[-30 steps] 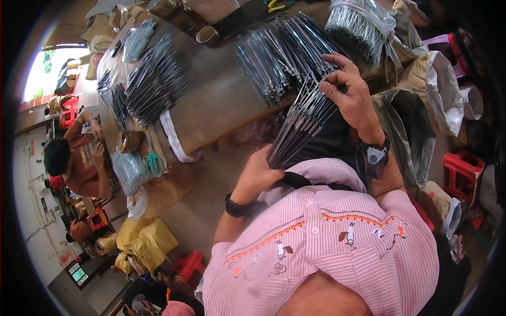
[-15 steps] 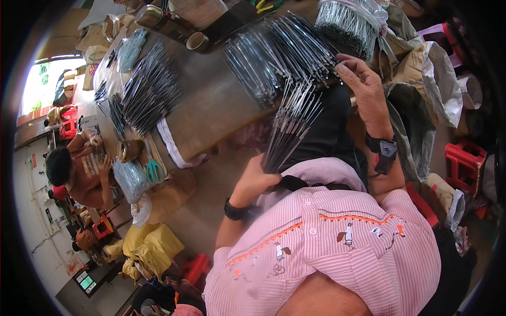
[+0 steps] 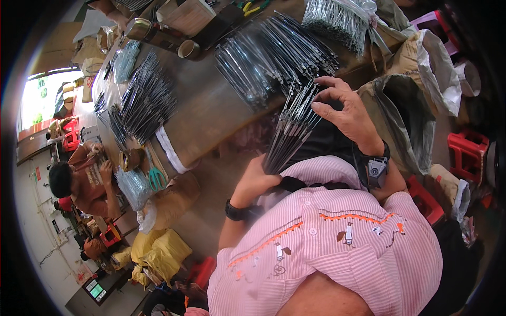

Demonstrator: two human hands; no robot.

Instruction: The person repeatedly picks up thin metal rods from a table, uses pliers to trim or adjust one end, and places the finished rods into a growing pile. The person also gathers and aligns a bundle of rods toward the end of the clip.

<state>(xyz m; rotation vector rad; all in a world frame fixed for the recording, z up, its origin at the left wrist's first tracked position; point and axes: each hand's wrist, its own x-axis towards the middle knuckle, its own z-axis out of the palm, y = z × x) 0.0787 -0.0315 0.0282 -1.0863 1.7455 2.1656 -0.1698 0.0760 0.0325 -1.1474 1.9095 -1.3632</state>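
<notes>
A bundle of thin dark rods with shiny metal tips (image 3: pixel 289 134) fans upward from my left hand (image 3: pixel 256 181), whose fingers are wrapped round its lower end. Close to the tips on the right side is my right hand (image 3: pixel 348 113); its thumb and forefinger are curved and apart, with no rod plainly between them. Whether its fingertips touch the bundle I cannot tell. Just beyond, along the table edge, lies a wide pile of similar rods (image 3: pixel 300 47), partly in clear plastic. The bundle's tips overlap the near end of this pile.
On the table (image 3: pixel 197 118) are another rod pile (image 3: pixel 147 100), a cup (image 3: pixel 188 49) and green-handled scissors (image 3: pixel 156 178). Wrapped pale rods (image 3: pixel 337 23) stand at the far right. An open sack (image 3: pixel 403 121) and red stools (image 3: pixel 467 155) are on my right. A co-worker (image 3: pixel 87 181) sits at left.
My right hand has moved left and down from the table pile to the bundle's tips, its thumb and forefinger spreading apart. My left hand keeps its hold. Another person's arm shows at the top left.
</notes>
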